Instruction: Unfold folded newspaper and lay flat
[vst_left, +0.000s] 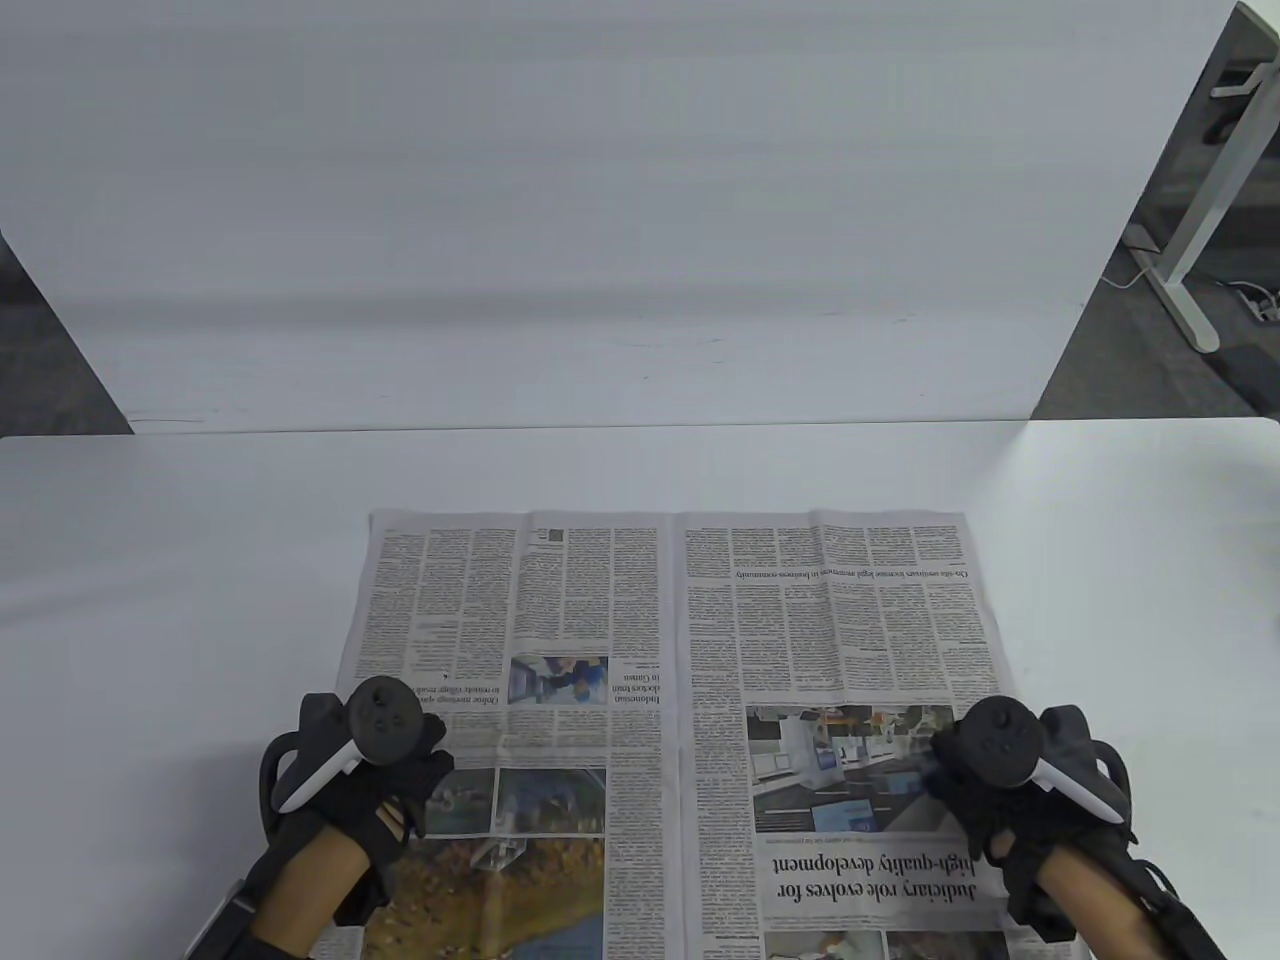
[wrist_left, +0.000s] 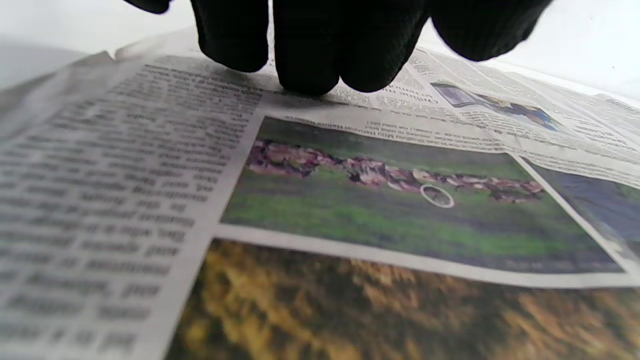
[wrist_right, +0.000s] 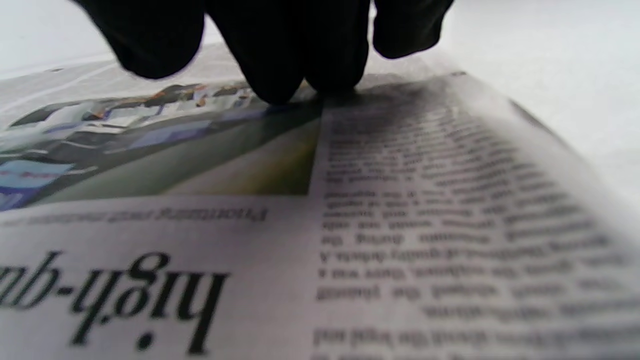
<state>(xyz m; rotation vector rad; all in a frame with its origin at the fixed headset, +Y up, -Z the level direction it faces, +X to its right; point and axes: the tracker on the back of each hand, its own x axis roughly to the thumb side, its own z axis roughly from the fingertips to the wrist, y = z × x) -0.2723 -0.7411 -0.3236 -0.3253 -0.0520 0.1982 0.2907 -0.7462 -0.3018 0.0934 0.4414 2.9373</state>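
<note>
The newspaper lies spread open on the white table, two pages wide with a centre crease, its print upside down to me. My left hand rests on the left page near its left edge; in the left wrist view its gloved fingertips touch the paper above a green photo. My right hand rests on the right page near its right edge; in the right wrist view its fingertips press the paper at the corner of a photo. Neither hand grips anything.
A white panel stands upright behind the table's far edge. A desk leg and cables stand on the floor at the far right. The newspaper's near edge runs past the bottom of the table view.
</note>
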